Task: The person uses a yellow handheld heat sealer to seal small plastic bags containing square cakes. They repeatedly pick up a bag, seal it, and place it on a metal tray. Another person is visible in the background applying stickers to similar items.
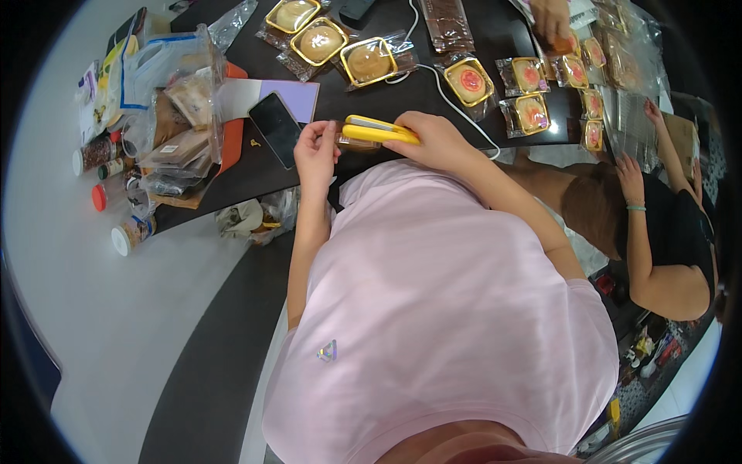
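My right hand (pixel 437 141) is closed around a yellow hand-held bag sealer (pixel 367 131) with two long jaws, pointing left. At its tip, my left hand (pixel 315 147) pinches the edge of a clear plastic packet (pixel 357 145). The packet lies beneath the sealer and is mostly hidden by it, with something brownish showing inside. Whether the jaws are pressed together on the film is too small to tell. Both hands are at the near edge of the dark table (pixel 433 104), close to my body. Left of my left hand lies a black phone (pixel 274 130).
Wrapped round pastries in gold trays (pixel 369 62) lie beyond; smaller ones (pixel 532 112) are at right. A white cable (pixel 442 89) crosses the table. An orange bin (pixel 232 147) of packets and several jars (pixel 97 155) stand left. Another person's hand (pixel 550 19) works opposite; someone sits right.
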Action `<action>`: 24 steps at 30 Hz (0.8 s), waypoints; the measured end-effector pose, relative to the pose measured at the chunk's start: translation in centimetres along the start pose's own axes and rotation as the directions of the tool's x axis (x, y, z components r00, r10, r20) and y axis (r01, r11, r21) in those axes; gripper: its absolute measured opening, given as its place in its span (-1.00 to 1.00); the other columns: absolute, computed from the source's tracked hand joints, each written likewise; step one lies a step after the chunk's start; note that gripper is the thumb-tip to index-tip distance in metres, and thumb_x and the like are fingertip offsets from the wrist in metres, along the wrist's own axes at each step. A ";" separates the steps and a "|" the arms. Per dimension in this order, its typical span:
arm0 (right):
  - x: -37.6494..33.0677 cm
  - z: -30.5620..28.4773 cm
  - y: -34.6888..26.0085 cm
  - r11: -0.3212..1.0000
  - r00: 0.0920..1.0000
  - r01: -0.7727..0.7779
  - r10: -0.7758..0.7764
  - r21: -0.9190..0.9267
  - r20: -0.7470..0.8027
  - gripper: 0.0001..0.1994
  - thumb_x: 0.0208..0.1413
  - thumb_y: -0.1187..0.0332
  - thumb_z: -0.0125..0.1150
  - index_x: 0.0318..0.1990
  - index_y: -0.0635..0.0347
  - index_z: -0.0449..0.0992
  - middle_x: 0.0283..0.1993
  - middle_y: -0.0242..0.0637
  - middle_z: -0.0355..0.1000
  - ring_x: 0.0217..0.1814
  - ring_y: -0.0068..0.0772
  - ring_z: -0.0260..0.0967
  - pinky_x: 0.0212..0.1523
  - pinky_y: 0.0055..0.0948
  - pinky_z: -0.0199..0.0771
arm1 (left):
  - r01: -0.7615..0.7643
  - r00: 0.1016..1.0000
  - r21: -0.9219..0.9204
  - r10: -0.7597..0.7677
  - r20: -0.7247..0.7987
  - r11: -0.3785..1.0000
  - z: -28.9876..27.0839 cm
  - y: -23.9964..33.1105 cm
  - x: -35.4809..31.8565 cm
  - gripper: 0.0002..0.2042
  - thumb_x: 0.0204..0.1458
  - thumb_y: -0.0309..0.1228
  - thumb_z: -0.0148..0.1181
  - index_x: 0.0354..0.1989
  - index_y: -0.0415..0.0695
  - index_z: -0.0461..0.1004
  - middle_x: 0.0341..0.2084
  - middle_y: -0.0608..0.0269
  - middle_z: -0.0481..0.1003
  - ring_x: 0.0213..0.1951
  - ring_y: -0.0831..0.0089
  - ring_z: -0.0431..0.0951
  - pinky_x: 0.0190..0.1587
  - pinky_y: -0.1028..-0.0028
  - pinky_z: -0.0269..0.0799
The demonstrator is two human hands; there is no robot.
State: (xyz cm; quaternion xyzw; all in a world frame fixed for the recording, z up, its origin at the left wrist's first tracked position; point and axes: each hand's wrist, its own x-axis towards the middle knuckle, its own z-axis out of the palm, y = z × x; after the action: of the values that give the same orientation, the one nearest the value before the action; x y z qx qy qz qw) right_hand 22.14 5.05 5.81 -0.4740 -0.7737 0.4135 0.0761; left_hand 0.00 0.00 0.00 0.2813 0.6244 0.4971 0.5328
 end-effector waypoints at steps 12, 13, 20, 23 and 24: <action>0.6 0.9 -0.1 0.983 0.982 0.141 -0.154 -0.120 -0.112 -0.66 -0.02 0.09 0.23 -0.32 0.22 0.50 -0.35 -0.17 0.44 -0.29 -0.07 0.41 -0.28 -0.23 0.37 | 0.036 0.999 -0.001 -0.036 0.013 0.999 0.5 1.1 0.1 -0.83 0.15 -0.38 0.10 -0.23 -0.24 0.42 -0.54 0.39 0.40 -0.67 0.76 0.24 -0.65 0.71 0.09; 0.6 1.0 0.0 0.982 0.982 0.140 -0.154 -0.127 -0.109 -0.67 -0.02 0.09 0.23 -0.32 0.22 0.50 -0.35 -0.17 0.44 -0.29 -0.07 0.40 -0.28 -0.24 0.37 | 0.027 1.000 0.005 -0.027 0.012 1.000 0.6 1.0 0.3 -0.84 0.15 -0.38 0.10 -0.23 -0.23 0.42 -0.54 0.40 0.40 -0.67 0.76 0.23 -0.65 0.71 0.07; 1.3 1.1 1.5 0.868 0.979 -0.178 0.203 0.464 -0.005 -0.60 0.07 0.04 0.20 -0.23 0.25 0.42 -0.46 -0.26 0.41 -0.49 -0.43 0.38 -0.43 -0.43 0.39 | -0.011 0.990 -0.019 0.014 0.140 1.000 0.6 0.8 1.7 -0.87 0.15 -0.40 0.10 -0.24 -0.19 0.42 -0.51 0.46 0.39 -0.61 0.80 0.20 -0.61 0.71 0.03; 2.7 0.1 -0.4 0.826 0.961 -0.242 0.278 0.509 0.006 -0.61 -0.03 0.08 0.31 -0.22 0.23 0.45 -0.43 -0.36 0.45 -0.58 -0.62 0.34 -0.65 -0.61 0.35 | -0.104 0.951 0.033 0.090 0.297 0.994 1.2 1.8 2.3 -0.88 0.15 -0.41 0.09 -0.25 -0.21 0.42 -0.51 0.47 0.39 -0.53 0.78 0.26 -0.51 0.72 0.14; 3.1 0.4 -0.5 0.824 0.965 -0.230 0.262 0.517 0.012 -0.63 -0.04 0.12 0.30 -0.24 0.25 0.47 -0.45 -0.35 0.45 -0.59 -0.62 0.34 -0.64 -0.60 0.37 | -0.142 0.936 0.070 0.112 0.333 0.987 1.5 1.5 2.8 -0.87 0.13 -0.42 0.11 -0.23 -0.21 0.42 -0.46 0.44 0.41 -0.50 0.75 0.29 -0.46 0.70 0.20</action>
State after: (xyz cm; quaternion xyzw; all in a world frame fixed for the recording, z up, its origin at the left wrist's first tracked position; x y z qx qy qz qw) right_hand 19.89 7.21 5.02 -0.5440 -0.5649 0.5971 0.1690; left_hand 0.37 3.45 0.36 0.4242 0.5299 0.4473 0.5824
